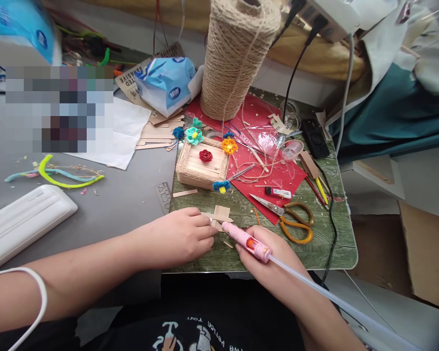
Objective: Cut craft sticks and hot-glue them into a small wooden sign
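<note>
Head view: this side of wooden box [201, 181], right hand [264, 271] fingers wrap glue gun [237, 235]; left hand [188, 234] at wood strips [222, 213], fingertips partly hidden, pinch unclear.

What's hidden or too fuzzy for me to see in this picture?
All in the head view:
Glue gun: lower part hidden by right hand; tip too small to tell whether it touches the wood.
White paper: left part hidden by pixelation.
Spool: top cut off by the upper edge.
Shirt: print cut off by the lower edge.
</note>
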`<action>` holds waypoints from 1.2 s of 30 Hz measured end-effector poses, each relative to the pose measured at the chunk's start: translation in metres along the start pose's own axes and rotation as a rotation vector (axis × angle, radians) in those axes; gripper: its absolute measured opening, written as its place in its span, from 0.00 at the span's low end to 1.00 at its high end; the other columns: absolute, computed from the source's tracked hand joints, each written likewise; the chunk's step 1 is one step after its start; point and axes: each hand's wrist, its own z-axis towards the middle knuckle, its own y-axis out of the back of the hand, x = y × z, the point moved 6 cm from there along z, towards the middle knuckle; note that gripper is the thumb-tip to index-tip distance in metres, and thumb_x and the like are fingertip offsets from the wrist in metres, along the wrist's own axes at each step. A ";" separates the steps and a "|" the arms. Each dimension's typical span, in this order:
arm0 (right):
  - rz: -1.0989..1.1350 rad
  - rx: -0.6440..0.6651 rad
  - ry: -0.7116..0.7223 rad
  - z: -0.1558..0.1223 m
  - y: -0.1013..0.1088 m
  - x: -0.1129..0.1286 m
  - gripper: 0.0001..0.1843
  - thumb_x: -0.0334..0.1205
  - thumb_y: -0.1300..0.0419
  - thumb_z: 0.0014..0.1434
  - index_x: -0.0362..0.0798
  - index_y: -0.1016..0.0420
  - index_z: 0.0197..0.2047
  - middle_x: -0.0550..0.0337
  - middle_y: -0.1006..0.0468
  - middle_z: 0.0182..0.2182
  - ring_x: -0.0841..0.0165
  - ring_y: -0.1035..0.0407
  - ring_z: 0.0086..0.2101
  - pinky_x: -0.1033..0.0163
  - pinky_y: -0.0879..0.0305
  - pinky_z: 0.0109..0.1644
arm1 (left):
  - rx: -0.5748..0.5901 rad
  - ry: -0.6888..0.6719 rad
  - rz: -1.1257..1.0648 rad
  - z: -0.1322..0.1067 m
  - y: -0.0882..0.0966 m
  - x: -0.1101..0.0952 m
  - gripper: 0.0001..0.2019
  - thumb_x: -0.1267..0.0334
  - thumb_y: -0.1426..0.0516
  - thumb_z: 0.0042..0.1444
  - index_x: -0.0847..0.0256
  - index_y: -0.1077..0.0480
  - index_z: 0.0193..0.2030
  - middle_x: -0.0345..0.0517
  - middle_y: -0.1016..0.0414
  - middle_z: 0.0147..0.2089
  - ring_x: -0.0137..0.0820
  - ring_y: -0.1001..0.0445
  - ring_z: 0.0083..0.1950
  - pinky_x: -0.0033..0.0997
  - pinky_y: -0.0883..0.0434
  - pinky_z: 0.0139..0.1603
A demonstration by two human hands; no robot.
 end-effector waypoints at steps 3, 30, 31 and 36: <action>-0.009 -0.006 0.007 0.002 0.000 0.000 0.08 0.40 0.40 0.64 0.51 0.31 0.32 0.64 0.24 0.30 0.67 0.30 0.31 0.63 0.39 0.35 | 0.033 0.013 0.003 0.000 -0.004 -0.001 0.05 0.66 0.42 0.69 0.59 0.23 0.45 0.51 0.18 0.54 0.36 0.21 0.48 0.36 0.30 0.49; -0.074 -0.008 0.044 0.003 -0.008 -0.003 0.09 0.36 0.41 0.62 0.51 0.36 0.30 0.65 0.29 0.29 0.69 0.33 0.30 0.63 0.41 0.34 | 0.041 0.056 0.018 0.001 -0.005 -0.005 0.10 0.62 0.44 0.71 0.61 0.21 0.48 0.48 0.17 0.55 0.36 0.23 0.46 0.39 0.32 0.46; -0.074 -0.008 0.045 0.003 -0.008 -0.003 0.09 0.36 0.42 0.62 0.51 0.37 0.30 0.65 0.29 0.29 0.69 0.33 0.30 0.63 0.41 0.34 | 0.039 0.062 0.016 0.001 -0.005 -0.005 0.10 0.62 0.44 0.71 0.61 0.21 0.48 0.48 0.17 0.55 0.36 0.23 0.46 0.39 0.32 0.46; -0.079 0.004 0.036 0.004 -0.007 -0.001 0.11 0.34 0.42 0.61 0.51 0.39 0.28 0.65 0.29 0.28 0.68 0.34 0.30 0.64 0.42 0.34 | 0.039 0.065 0.011 0.001 -0.005 -0.005 0.10 0.62 0.44 0.72 0.61 0.21 0.47 0.47 0.18 0.57 0.34 0.23 0.46 0.39 0.32 0.46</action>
